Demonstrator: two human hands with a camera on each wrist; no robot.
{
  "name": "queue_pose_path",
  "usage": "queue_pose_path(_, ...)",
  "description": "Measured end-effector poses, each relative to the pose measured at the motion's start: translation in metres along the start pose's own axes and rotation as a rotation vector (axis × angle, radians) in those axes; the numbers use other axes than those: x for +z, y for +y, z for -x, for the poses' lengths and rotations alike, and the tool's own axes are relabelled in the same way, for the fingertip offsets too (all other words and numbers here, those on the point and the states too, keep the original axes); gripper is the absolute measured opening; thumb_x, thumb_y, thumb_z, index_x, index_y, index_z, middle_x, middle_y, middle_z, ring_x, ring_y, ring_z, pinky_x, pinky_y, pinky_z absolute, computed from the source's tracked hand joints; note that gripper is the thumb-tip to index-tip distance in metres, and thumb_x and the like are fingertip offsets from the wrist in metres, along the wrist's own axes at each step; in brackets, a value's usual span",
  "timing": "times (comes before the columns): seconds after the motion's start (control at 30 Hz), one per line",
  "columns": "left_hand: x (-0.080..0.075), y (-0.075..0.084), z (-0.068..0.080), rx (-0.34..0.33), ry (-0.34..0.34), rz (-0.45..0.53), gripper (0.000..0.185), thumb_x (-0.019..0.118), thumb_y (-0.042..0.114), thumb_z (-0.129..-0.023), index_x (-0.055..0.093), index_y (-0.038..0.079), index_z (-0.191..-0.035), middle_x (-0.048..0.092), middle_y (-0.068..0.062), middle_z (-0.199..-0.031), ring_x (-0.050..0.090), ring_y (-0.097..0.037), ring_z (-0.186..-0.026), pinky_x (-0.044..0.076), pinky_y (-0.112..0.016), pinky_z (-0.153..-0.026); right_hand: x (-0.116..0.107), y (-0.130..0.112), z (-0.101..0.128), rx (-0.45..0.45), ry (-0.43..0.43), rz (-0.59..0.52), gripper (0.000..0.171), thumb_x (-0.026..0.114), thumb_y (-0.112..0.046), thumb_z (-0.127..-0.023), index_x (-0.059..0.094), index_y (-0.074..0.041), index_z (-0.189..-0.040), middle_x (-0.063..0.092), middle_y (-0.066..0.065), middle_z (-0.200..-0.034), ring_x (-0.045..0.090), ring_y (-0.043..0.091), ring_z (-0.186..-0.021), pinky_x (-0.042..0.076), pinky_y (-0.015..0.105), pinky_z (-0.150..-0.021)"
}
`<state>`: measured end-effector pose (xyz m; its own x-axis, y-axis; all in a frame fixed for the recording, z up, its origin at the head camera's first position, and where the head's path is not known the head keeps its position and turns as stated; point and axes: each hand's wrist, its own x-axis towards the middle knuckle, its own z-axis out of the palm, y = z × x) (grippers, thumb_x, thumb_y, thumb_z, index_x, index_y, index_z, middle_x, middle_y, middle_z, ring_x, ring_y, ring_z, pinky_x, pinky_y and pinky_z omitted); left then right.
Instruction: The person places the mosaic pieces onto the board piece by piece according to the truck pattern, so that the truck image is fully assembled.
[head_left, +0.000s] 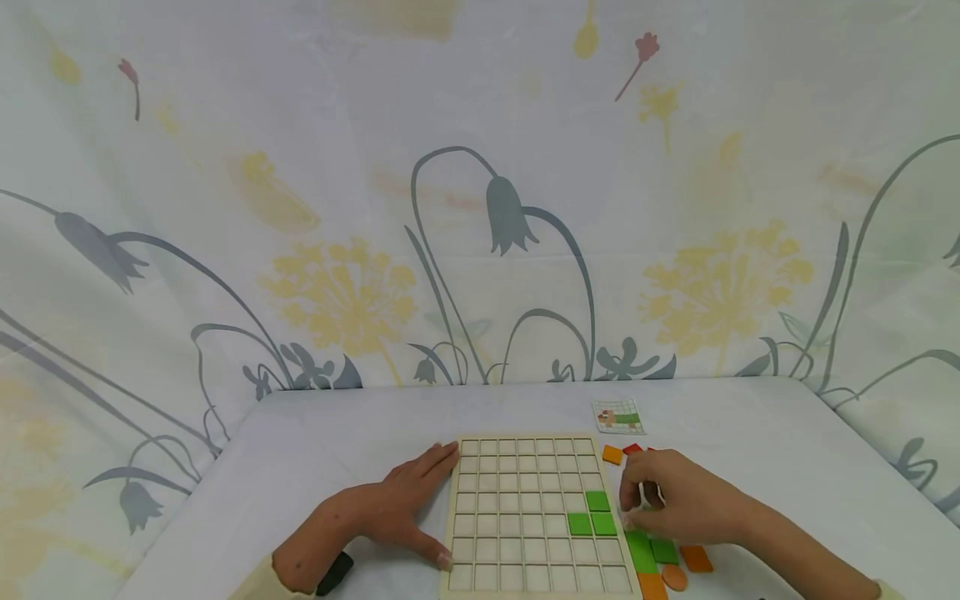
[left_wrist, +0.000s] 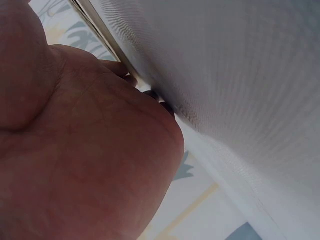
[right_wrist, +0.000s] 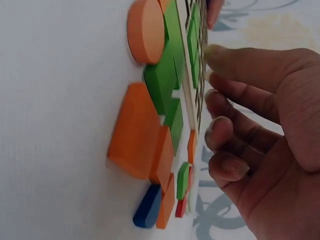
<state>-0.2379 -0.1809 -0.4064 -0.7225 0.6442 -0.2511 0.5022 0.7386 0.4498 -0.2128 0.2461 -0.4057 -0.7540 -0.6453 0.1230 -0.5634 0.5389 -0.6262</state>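
A pale wooden grid board (head_left: 508, 527) lies on the table, with three green square tiles (head_left: 580, 524) in cells near its right side. Along the board's left edge rests my left hand (head_left: 401, 507), fingers stretched and thumb spread; the left wrist view shows mostly its palm (left_wrist: 95, 150). My right hand (head_left: 678, 496) hovers beside the right edge, over loose pieces. Its fingers are loosely bent, and nothing shows between thumb and fingertips in the right wrist view. Below it lie loose green tiles (head_left: 640, 552) and an orange disc (head_left: 674, 577).
A small picture card (head_left: 618, 417) lies behind the board's far right corner. Near it are an orange square (head_left: 612, 454) and a red piece (head_left: 633, 448). More orange blocks (right_wrist: 135, 135) and a blue piece (right_wrist: 147, 206) lie at the right. A black object (head_left: 334, 574) sits by the left wrist.
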Motion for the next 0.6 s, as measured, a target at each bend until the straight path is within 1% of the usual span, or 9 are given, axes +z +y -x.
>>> queue_pose_path(0.13, -0.0008, 0.0006, 0.0007, -0.002, -0.001, 0.010, 0.128, 0.088, 0.058, -0.082, 0.010, 0.014, -0.172, 0.002, -0.001, -0.180, 0.002, -0.027, -0.165, 0.019, -0.062, -0.127, -0.0051, 0.0030, 0.0020, 0.041, -0.077, -0.014, 0.017, 0.088, -0.026, -0.089, 0.071, -0.028, -0.090, 0.063, -0.014, -0.086, 0.056, 0.004, -0.072, 0.049, 0.023, -0.064)
queue_pose_path(0.27, -0.0013, 0.0008, 0.0010, -0.003, 0.000, 0.018, 0.127, 0.088, 0.058, -0.082, 0.010, 0.014, -0.172, 0.002, -0.001, -0.180, 0.002, -0.028, -0.165, 0.018, -0.062, -0.127, -0.0051, 0.0038, 0.0020, 0.072, -0.118, -0.013, 0.018, 0.089, -0.032, -0.088, 0.072, -0.029, -0.092, 0.063, -0.014, -0.087, 0.055, 0.005, -0.073, 0.048, 0.022, -0.065)
queue_pose_path(0.4, -0.0015, 0.0004, 0.0006, 0.001, 0.004, 0.024, 0.128, 0.089, 0.058, -0.082, 0.010, 0.014, -0.172, 0.003, -0.001, -0.180, 0.002, -0.028, -0.165, 0.018, -0.062, -0.127, -0.0050, 0.0037, 0.0022, 0.052, -0.118, 0.003, 0.017, 0.088, -0.031, -0.088, 0.072, -0.029, -0.093, 0.062, -0.014, -0.087, 0.054, 0.004, -0.072, 0.049, 0.022, -0.065)
queue_pose_path(0.6, -0.0005, 0.0003, 0.0002, 0.004, 0.001, 0.018, 0.128, 0.089, 0.058, -0.082, 0.010, 0.013, -0.172, 0.002, -0.001, -0.180, 0.002, -0.028, -0.165, 0.018, -0.063, -0.127, -0.0021, 0.0043, 0.0022, 0.044, -0.090, 0.044, 0.019, 0.088, -0.025, -0.088, 0.070, -0.029, -0.095, 0.060, -0.014, -0.090, 0.054, 0.004, -0.072, 0.049, 0.022, -0.066)
